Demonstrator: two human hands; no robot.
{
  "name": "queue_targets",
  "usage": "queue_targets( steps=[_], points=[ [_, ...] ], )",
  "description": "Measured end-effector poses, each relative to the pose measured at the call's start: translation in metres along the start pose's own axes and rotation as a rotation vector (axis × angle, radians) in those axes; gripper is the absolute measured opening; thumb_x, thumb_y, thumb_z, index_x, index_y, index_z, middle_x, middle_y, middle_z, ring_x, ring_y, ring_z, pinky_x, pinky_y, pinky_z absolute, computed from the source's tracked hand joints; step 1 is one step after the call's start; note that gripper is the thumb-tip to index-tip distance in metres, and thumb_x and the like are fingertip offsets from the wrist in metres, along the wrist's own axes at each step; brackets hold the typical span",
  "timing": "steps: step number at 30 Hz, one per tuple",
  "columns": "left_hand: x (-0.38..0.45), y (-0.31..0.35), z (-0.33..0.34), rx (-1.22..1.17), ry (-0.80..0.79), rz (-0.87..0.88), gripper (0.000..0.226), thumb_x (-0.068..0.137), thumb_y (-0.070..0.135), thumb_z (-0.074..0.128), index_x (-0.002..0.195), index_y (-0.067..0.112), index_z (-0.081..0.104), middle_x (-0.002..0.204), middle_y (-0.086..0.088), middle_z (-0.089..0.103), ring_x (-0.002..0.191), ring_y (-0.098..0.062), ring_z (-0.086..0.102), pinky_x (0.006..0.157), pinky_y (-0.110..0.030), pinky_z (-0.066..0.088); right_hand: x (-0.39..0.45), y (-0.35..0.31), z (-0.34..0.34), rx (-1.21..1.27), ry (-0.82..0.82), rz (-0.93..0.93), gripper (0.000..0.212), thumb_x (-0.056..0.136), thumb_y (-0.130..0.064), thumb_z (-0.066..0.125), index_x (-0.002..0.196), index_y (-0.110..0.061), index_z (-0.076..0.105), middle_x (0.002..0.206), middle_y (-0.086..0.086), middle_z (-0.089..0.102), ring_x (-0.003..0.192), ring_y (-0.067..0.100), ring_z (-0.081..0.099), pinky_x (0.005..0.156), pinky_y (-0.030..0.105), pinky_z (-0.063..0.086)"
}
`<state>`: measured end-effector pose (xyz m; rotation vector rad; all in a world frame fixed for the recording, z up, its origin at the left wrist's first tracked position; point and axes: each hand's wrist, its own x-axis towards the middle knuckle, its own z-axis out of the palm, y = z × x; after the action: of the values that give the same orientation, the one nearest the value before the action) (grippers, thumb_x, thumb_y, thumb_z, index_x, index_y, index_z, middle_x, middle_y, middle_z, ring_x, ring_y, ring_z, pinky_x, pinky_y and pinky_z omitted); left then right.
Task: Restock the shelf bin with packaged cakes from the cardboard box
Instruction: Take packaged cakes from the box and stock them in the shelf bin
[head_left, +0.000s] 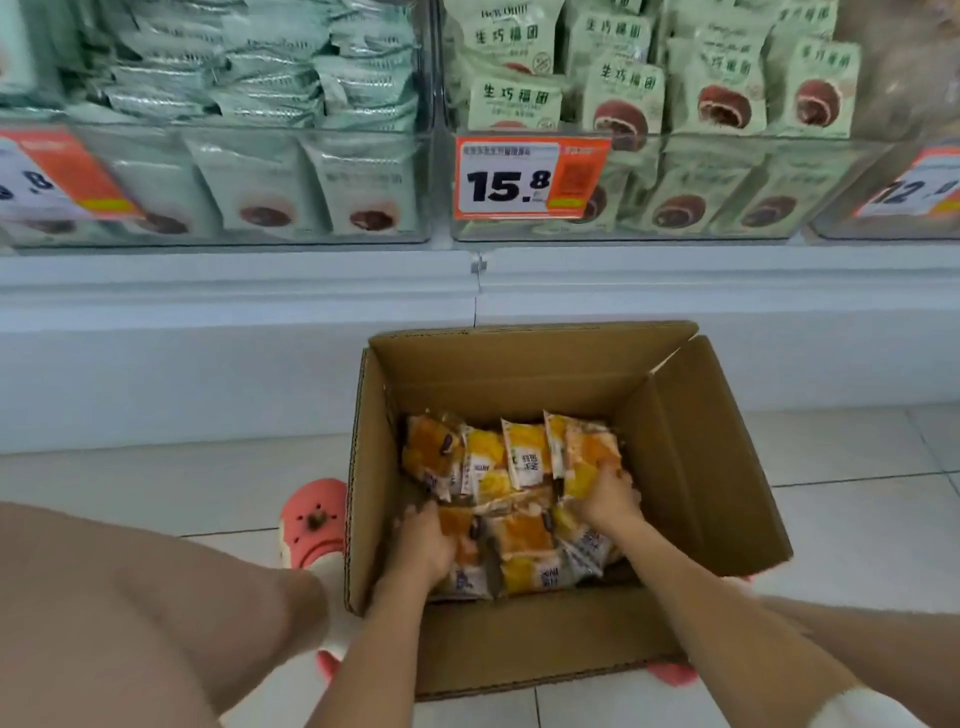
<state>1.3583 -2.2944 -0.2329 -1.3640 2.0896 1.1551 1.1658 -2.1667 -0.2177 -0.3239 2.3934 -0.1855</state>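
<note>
Tiled floor (857, 519), cardboard box (701, 467) of packaged cakes (524, 452); left hand (423, 540), right hand (605, 496) gripping packets

We are viewing a person from their own head camera, and we are seeing only limbs and footwear. The left hand (423, 540) and the right hand (605, 496) are both bare: we are finding no glove, ring or watch at the fingers or just behind them at the wrists. Farther back from the fingers, both forearms are showing uncovered; a white sleeve cuff (857, 709) is appearing only far up the right arm. The legs are bare. The person is wearing coral-pink clog sandals (315, 522) with round vent holes, a small dark charm and a cream band.
</note>
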Motion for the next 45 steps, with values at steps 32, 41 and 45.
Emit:
queue_targets(
  steps=[32,41,45],
  points=[
    [-0.019,0.070,-0.031,-1.562,-0.199,-0.047,0.043,0.085,0.031,0.064,0.123,0.014,0.051,0.110,-0.010,0.066,0.100,-0.024,0.064,0.077,-0.036,0.055,-0.064,-0.045,-0.027,-0.022,0.144,-0.716,0.098,0.069,-0.035,0.074,0.148,-0.034,0.016,0.153,-0.004,0.021,0.144,0.030,0.004,0.116,0.051,0.011],
    [-0.060,0.093,-0.051,-1.720,-0.184,0.148,0.021,0.094,0.024,0.054,0.108,0.010,0.056,0.101,-0.015,0.070,0.091,-0.024,0.069,0.065,-0.036,0.060,-0.108,-0.029,-0.080,1.172,-0.227,-0.292,0.077,0.080,-0.038,0.065,0.145,-0.021,0.028,0.135,0.010,0.054,0.118,0.026,0.058,0.092,0.045,0.052],
    [-0.078,0.114,-0.066,-1.488,-0.208,0.268,0.031,0.093,0.032,0.051,0.114,0.010,0.058,0.103,-0.013,0.071,0.097,-0.024,0.068,0.076,-0.039,0.059,-0.119,-0.023,-0.104,1.247,-0.126,-0.366,0.034,0.094,-0.031,0.052,0.114,-0.004,0.061,0.101,0.014,0.071,0.090,0.024,0.069,0.079,0.037,0.056]
  ],
)
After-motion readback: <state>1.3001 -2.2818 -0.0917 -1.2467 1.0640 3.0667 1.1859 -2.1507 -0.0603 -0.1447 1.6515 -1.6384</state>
